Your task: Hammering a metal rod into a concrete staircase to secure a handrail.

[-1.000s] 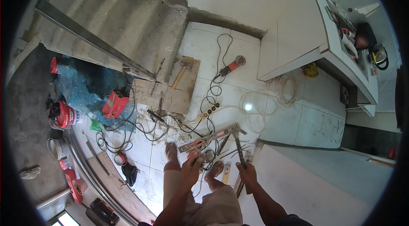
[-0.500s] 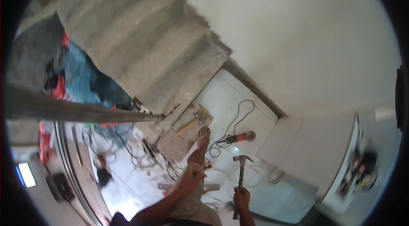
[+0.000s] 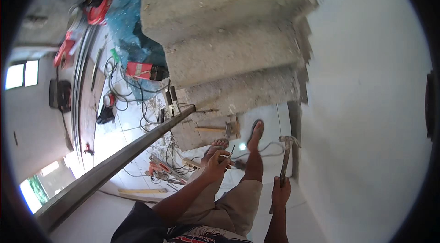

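My right hand (image 3: 281, 190) grips a claw hammer (image 3: 287, 156) by its handle, head pointing away from me beside the white wall. My left hand (image 3: 215, 168) is closed on a thin dark rod (image 3: 232, 150), perhaps a nail or slim chisel, its end sticking up past the fingers. Both hands are in front of my legs, apart from each other. Beyond them, a second hammer with a wooden handle (image 3: 211, 128) lies on a dusty slab at the foot of the concrete stairs (image 3: 229, 60).
A long grey post (image 3: 123, 165) slants from the lower left to the stair foot. Cables, a red and black tool (image 3: 146, 70) and a blue plastic sheet (image 3: 126, 18) lie left of the stairs. The white wall (image 3: 357, 119) bounds the right side. My sandalled feet stand amid debris.
My view has turned and moved nearer the stairs; both feet now show. The hammer has shifted rightward and away from me, now near the wall. The rod in my left hand has become visible.
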A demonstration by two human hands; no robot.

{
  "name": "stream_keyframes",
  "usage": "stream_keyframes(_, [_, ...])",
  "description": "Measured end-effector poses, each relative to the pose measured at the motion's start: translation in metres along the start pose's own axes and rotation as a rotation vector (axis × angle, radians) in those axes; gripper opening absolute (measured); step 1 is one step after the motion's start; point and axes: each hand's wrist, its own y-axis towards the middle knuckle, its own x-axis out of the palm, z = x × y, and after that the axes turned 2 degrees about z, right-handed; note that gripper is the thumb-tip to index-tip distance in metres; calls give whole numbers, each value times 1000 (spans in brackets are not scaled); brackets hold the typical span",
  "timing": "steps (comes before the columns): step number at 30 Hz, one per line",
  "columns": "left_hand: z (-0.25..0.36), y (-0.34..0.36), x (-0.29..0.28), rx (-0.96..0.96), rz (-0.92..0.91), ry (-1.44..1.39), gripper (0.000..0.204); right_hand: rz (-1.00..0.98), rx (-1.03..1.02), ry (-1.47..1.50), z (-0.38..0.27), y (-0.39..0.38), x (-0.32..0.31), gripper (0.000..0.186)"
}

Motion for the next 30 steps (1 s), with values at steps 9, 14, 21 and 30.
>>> stream_keyframes(9, [18,197,20,159,474,152,30,-416,-477,-530,-57,274,100,35])
stream_keyframes(14, [-3,324,31,289,650,237,28,-509,-510,-431,-44,370,161,31])
stream_keyframes(21, [-42,397,-25,807,1036,554,20,-422,-780,-390,-28,431,225,26])
stream_keyframes(30, [-64,395,-102,805,1470,379,15,-718,-1018,-165,-67,414,332,23])
